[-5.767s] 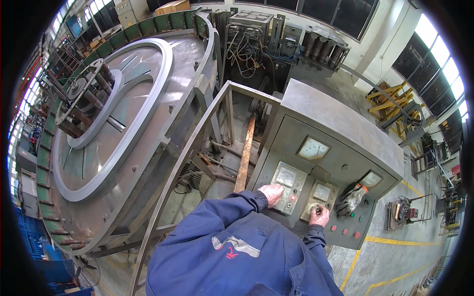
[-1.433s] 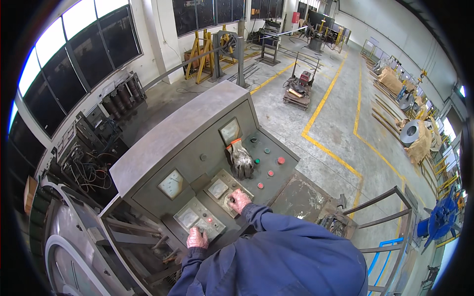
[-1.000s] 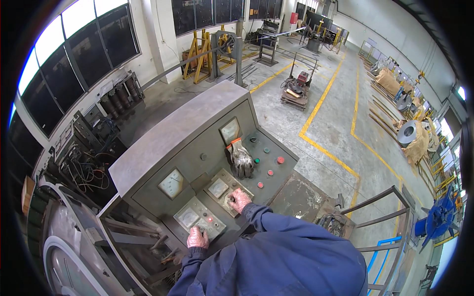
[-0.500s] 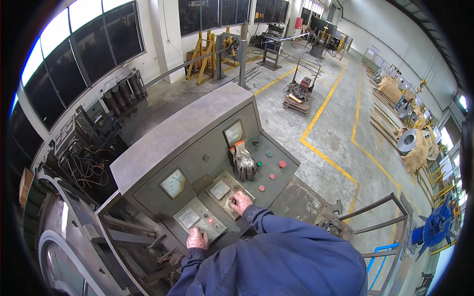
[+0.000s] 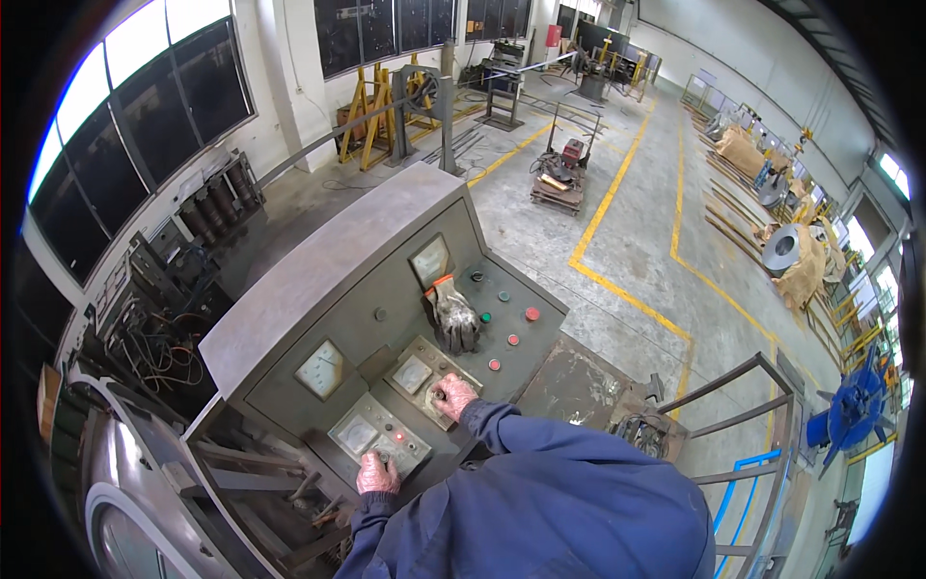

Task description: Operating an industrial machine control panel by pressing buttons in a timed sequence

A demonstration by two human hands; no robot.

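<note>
A grey metal control console [image 5: 333,256] stands before me with two small meter panels set in its sloping face. On the left panel [image 5: 359,434], beside a lit red lamp [image 5: 400,438], my left hand [image 5: 377,475] closes its fingers round a dark knob, mostly hidden under them. My right hand [image 5: 457,397] grips a knob on the right panel [image 5: 413,373], fingers curled round it. A dirty work glove [image 5: 452,317] with an orange cuff lies above that panel, against a gauge [image 5: 430,261]. Another gauge [image 5: 319,369] sits higher on the left.
Right of the glove are red buttons [image 5: 532,314] and a green button [image 5: 485,317]. A metal railing [image 5: 733,374] and a blue fan-like wheel [image 5: 854,410] stand at the right. Beyond the console are a wheeled cart [image 5: 559,183], yellow frames [image 5: 367,116] and wrapped coils [image 5: 796,265].
The whole view has shifted slightly, so the console and hall sit further left in the picture. Both hands stay at their knobs, with no clear turn visible.
</note>
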